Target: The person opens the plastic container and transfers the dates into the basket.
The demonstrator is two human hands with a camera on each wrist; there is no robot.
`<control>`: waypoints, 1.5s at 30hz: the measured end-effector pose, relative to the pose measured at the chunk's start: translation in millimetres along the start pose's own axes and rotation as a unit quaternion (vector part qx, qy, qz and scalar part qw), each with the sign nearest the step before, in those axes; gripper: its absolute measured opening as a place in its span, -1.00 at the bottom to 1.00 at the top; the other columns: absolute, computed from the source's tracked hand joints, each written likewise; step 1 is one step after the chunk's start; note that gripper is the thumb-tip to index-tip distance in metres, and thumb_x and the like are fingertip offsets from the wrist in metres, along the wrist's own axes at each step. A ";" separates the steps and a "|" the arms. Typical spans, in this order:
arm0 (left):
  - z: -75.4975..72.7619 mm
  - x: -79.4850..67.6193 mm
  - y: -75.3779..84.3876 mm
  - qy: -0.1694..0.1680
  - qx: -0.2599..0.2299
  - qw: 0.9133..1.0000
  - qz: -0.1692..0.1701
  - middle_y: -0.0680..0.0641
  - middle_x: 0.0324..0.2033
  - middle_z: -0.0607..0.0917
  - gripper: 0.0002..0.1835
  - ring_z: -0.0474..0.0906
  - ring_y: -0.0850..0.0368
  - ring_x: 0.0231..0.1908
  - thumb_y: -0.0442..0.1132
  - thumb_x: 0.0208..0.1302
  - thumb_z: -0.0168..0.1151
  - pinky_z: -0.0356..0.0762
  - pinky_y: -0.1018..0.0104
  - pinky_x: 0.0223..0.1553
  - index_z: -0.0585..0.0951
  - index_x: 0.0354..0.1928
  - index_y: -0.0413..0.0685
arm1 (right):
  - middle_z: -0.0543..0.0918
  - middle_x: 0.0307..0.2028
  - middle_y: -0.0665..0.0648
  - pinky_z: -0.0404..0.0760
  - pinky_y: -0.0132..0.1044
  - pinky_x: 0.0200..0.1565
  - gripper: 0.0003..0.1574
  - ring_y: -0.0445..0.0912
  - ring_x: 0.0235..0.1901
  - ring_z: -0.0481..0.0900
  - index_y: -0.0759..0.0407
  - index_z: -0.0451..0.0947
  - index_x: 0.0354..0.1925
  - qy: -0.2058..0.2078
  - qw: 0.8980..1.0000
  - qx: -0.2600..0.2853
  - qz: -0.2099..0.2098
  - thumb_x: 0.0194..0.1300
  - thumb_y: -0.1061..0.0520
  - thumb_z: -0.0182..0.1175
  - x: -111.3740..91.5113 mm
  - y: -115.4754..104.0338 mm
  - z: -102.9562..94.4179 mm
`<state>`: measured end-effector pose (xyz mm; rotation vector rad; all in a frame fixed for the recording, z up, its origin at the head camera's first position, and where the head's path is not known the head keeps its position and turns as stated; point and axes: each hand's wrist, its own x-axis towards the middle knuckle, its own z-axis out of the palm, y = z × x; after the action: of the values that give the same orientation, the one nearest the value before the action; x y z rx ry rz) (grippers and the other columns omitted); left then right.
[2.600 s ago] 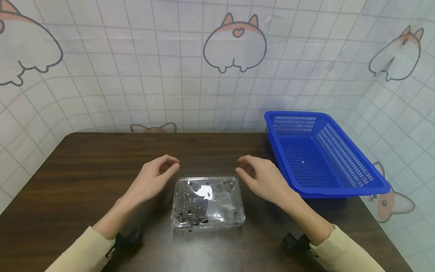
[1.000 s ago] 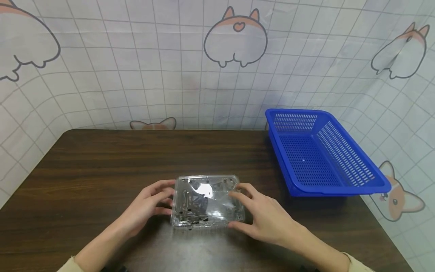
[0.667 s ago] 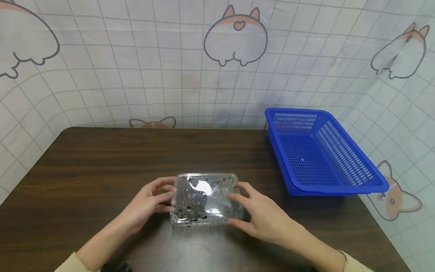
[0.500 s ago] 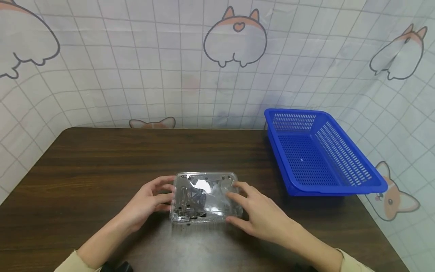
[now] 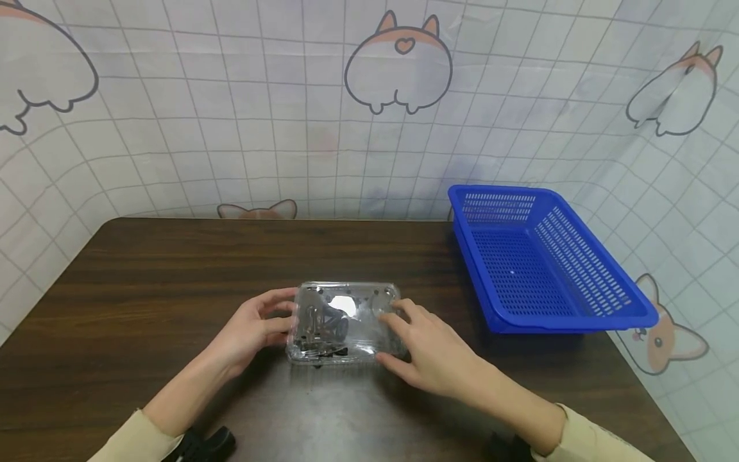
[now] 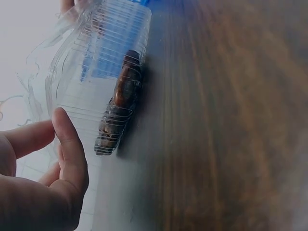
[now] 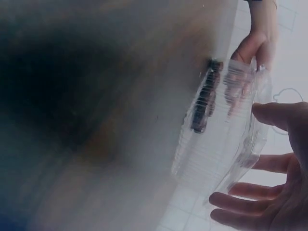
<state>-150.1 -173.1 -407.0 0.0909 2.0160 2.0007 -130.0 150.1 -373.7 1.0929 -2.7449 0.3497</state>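
Observation:
A clear plastic clamshell box (image 5: 346,324) lies between my hands in the head view, its lid down and glare across its top. Dark brown, glossy pieces (image 6: 124,91) sit along its ribbed wall in the left wrist view; their kind is unclear. My left hand (image 5: 248,330) holds the box's left edge, thumb nearer me and fingers behind. At the right side, my right hand (image 5: 430,350) grips the box with its fingers spread, thumb by the near right corner. In the right wrist view, the right thumb and fingertips (image 7: 260,113) meet the box's rim. Parts of the fingers are hidden behind the plastic.
A blue perforated plastic basket (image 5: 543,263) stands at the right of the dark wooden table (image 5: 173,256), its near right corner reaching past the table edge. Behind hangs a white gridded cloth (image 5: 277,128) with corgi drawings. Black straps with devices (image 5: 210,443) are on the wrists.
Both hands have come down from above to the box's sides and taken hold. Since half a second ago, box and hands have shifted slightly upward in the head view.

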 end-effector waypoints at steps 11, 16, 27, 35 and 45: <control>-7.1 9.8 5.7 0.018 0.019 1.000 0.000 -0.31 0.16 0.47 -0.34 0.61 0.04 -0.19 -0.41 0.39 0.30 0.71 0.25 -0.12 0.32 0.48 -0.23 | 0.53 0.16 0.32 0.76 -0.04 -0.19 -0.25 0.13 -0.04 0.68 0.25 0.54 0.23 0.005 0.999 -0.023 0.021 0.36 -0.27 0.33 19.1 -4.2 0.8; -4.6 13.1 6.1 0.011 0.010 1.000 0.006 -0.33 0.16 0.45 -0.33 0.60 0.05 -0.21 -0.43 0.39 0.29 0.70 0.26 -0.13 0.30 0.49 -0.24 | 0.56 0.11 0.34 0.76 0.00 -0.20 -0.32 0.13 -0.10 0.70 0.16 0.51 0.31 0.013 0.999 -0.031 0.000 0.39 -0.15 0.32 21.9 -2.6 2.2; -4.9 16.4 -0.7 0.017 0.006 1.000 -0.003 -0.29 0.11 0.46 -0.30 0.60 0.01 -0.19 -0.45 0.35 0.31 0.70 0.25 -0.13 0.32 0.50 -0.18 | 0.61 0.07 0.40 0.77 -0.10 -0.24 -0.51 0.17 -0.04 0.69 0.21 0.62 0.20 0.062 0.993 -0.065 -0.070 0.36 0.08 0.37 22.4 1.4 14.2; -6.6 19.7 3.2 0.018 -0.003 1.000 0.002 -0.27 0.07 0.46 -0.28 0.60 0.06 -0.27 -0.50 0.33 0.27 0.70 0.25 -0.18 0.30 0.50 -0.20 | 0.59 0.13 0.41 0.77 -0.03 -0.20 -0.42 0.25 0.06 0.65 0.18 0.55 0.27 0.042 0.996 -0.060 -0.057 0.29 0.24 0.40 23.7 1.2 11.1; -5.7 23.5 7.4 0.025 -0.006 1.000 0.002 -0.25 0.02 0.48 -0.27 0.58 0.09 -0.29 -0.53 0.30 0.27 0.70 0.26 -0.21 0.30 0.50 -0.23 | 0.62 0.12 0.37 0.78 -0.10 -0.32 -0.30 0.22 -0.07 0.73 0.19 0.55 0.24 0.063 0.994 -0.067 -0.051 0.12 0.42 0.45 23.4 4.4 6.6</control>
<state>-175.2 -172.5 -403.7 0.0427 2.0353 2.0355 -150.3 136.1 -375.1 1.1312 -2.5509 0.2090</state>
